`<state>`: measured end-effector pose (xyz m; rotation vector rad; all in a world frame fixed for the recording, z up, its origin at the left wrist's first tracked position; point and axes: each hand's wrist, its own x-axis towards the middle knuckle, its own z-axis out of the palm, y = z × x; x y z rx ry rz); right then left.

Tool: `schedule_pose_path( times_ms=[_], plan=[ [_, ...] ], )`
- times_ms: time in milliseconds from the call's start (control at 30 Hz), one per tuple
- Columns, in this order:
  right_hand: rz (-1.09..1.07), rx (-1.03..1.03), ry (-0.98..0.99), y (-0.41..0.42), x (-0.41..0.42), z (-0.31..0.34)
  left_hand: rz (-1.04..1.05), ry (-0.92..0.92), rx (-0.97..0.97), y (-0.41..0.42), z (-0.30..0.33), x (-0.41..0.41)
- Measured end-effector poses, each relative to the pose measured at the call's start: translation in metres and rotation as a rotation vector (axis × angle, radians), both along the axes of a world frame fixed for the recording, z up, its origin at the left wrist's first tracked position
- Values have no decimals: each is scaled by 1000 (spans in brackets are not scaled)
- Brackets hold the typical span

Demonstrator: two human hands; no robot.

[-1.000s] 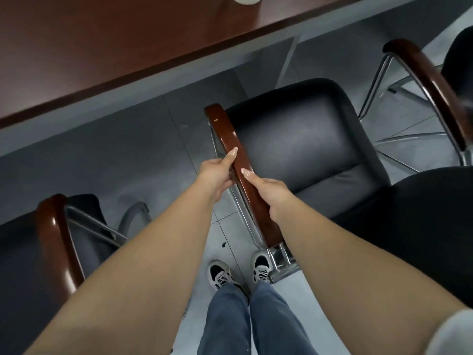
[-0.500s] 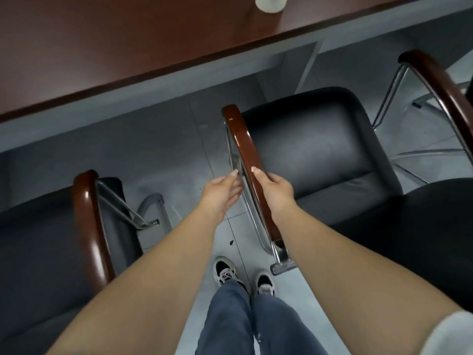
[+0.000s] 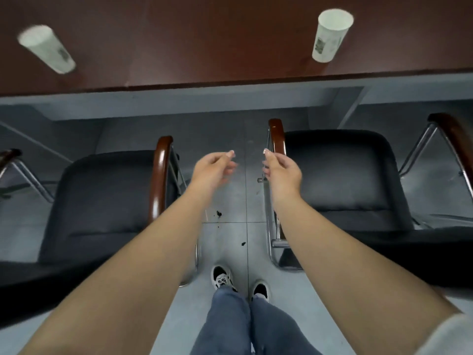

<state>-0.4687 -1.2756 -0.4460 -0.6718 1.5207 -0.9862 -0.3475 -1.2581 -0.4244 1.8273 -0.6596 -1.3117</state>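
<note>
The armrest [image 3: 277, 135] just beside the right hand [image 3: 282, 172] is glossy reddish-brown, like the other armrest [image 3: 160, 175] outside the left hand [image 3: 212, 169]; both seats [image 3: 340, 170] are black; beyond the hands, a dark red-brown table [image 3: 204, 34] bears white cups [image 3: 329, 37] with grey-black print; below the hands, grey floor [image 3: 225, 239] tiles show black specks; jeans [image 3: 230, 324] blue; shoes [image 3: 221, 276] black-and-white.

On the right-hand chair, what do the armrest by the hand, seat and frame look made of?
Armrest: seemingly reddish wood, glossy varnish, by its bright highlights. Seat: black leather or vinyl, soft sheen, creases. Frame: likely chromed steel tube, mirror-bright.
</note>
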Motion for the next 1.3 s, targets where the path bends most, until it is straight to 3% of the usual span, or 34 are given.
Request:
schedule_pose_path(
  times_ms=[367, 833, 1100, 1300],
  plan=[
    [201, -77, -86, 81, 5, 74, 107, -27, -180, 101, 75, 3],
    [196, -37, -7, 272, -72, 82, 51, 66, -141, 288, 63, -51],
    [194, -56, 43, 309, -136, 110, -48, 79, -121, 322, 86, -101],
    [186, -100, 27, 306, -186, 122, -86, 69, -212, 315, 109, -151]
  ],
)
